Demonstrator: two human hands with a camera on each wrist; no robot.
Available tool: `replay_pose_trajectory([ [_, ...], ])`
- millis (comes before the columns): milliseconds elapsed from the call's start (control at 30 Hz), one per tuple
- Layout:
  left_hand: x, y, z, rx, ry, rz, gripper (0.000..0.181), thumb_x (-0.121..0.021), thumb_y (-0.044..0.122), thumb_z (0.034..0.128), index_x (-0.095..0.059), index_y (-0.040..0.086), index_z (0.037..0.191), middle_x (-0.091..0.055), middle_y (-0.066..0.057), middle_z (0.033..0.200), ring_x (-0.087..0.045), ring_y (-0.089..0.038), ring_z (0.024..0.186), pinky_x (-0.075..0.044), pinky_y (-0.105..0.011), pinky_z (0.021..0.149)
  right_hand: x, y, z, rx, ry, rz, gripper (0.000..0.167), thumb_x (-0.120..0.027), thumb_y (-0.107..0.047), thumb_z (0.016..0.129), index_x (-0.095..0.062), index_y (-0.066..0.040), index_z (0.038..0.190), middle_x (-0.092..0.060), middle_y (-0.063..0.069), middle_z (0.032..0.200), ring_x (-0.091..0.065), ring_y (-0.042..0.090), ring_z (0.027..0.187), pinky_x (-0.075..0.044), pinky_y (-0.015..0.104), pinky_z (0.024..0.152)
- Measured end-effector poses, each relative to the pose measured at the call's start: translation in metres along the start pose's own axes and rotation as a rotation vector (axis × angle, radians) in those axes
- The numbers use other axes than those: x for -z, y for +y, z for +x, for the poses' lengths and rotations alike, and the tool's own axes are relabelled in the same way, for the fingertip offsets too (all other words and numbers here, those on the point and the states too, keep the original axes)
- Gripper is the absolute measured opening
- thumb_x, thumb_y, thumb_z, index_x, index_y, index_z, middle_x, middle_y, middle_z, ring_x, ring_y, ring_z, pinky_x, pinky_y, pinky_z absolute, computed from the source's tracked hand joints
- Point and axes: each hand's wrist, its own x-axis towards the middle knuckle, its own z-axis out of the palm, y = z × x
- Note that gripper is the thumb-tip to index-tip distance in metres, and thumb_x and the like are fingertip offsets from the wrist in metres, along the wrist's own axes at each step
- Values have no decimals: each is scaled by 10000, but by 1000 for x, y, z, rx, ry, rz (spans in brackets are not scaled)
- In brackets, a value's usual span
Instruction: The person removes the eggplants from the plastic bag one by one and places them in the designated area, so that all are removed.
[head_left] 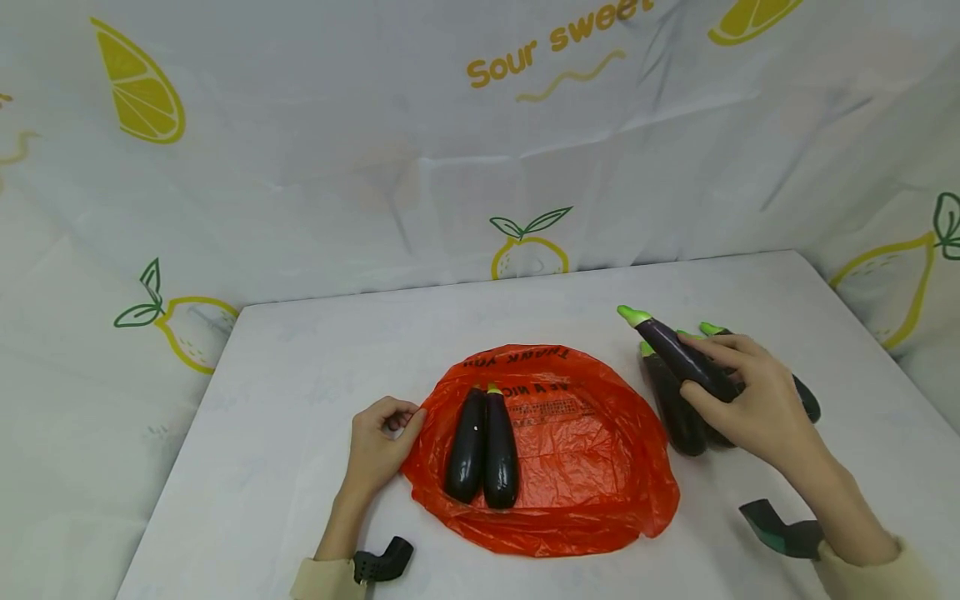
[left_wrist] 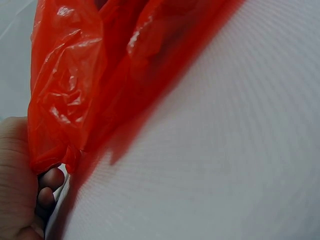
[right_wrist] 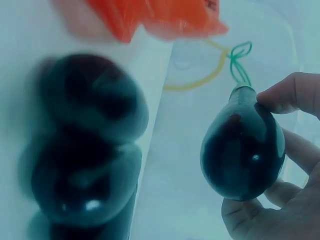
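Note:
In the head view, my left hand (head_left: 375, 446) pinches the left rim of a red plastic bag (head_left: 577, 467), spread open on the table. Two dark eggplants lie side by side in its left half, a left one (head_left: 467, 450) and a right one (head_left: 501, 454). My right hand (head_left: 768, 408) grips another eggplant (head_left: 675, 348) with a green stem, raised over several eggplants (head_left: 673, 412) lying right of the bag. The left wrist view shows bag film (left_wrist: 70, 85) between thumb and fingers. Thumb and fingers hold the eggplant (right_wrist: 242, 155) in the right wrist view.
The white table (head_left: 315, 358) has its back edge against a hanging cloth (head_left: 337, 208) printed with lemons. Dark curved pieces sit at the left wrist (head_left: 386, 560) and right wrist (head_left: 783, 531). White tabletop surrounds the bag.

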Motion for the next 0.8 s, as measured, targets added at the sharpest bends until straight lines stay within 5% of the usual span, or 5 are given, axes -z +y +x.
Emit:
replay_pose_trajectory([
  [433, -4, 0, 0, -15, 33, 45, 39, -768, -17, 828, -739, 1, 846, -664, -61, 720, -517, -100, 665, -477, -232, 604, 24, 49, 9, -61, -36, -78, 504, -774, -6, 770, -681, 27, 1265, -611, 338, 1163, -555, 402, 902, -298, -11, 671],
  [500, -4, 0, 0, -25, 37, 47, 48, -770, -25, 822, -736, 0, 845, -662, -72, 718, -518, -112, 662, -477, -235, 601, 27, 57, 10, -62, -39, -91, 511, -779, -9, 767, -682, 23, 1267, -619, 338, 1161, -559, 312, 905, -303, -20, 675],
  [800, -1, 0, 0, -19, 11, 5, 34, -785, 60, 855, -763, 78, 873, -679, 5, 746, -530, -45, 685, -484, -206, 616, 41, 82, 13, -90, -95, -144, 549, -776, -32, 813, -613, 79, 1326, -563, 370, 1243, -572, 386, 948, -280, -46, 678],
])
